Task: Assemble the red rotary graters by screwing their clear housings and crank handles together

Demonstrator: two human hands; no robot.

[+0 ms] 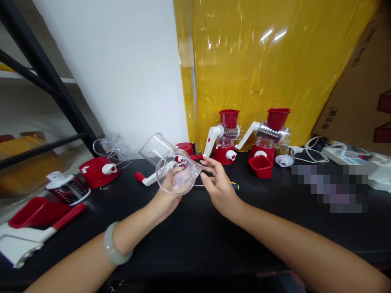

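Observation:
Above the middle of the black table I hold a clear plastic rotary grater housing (pixel 156 151), tilted, with its wide round opening facing me. My left hand (pixel 170 186) is closed around it from below, partly seen through the plastic. My right hand (pixel 220 185) pinches its right end between thumb and fingers. Just behind it lies a white crank handle (pixel 149 180) with a red grip, and a red grater base (pixel 185 146) is partly hidden. A screwdriver (pixel 235 186) with a yellow and dark handle lies behind my right hand.
Two assembled red graters (pixel 224 152) (pixel 258 152) stand at the back right, near a red hopper (pixel 262 167) and a drum (pixel 285 156). At left are a red base (pixel 99 173), another drum (pixel 69 189), a red pusher (pixel 38 213) and a white crank (pixel 24 240). A power strip (pixel 345 156) lies far right.

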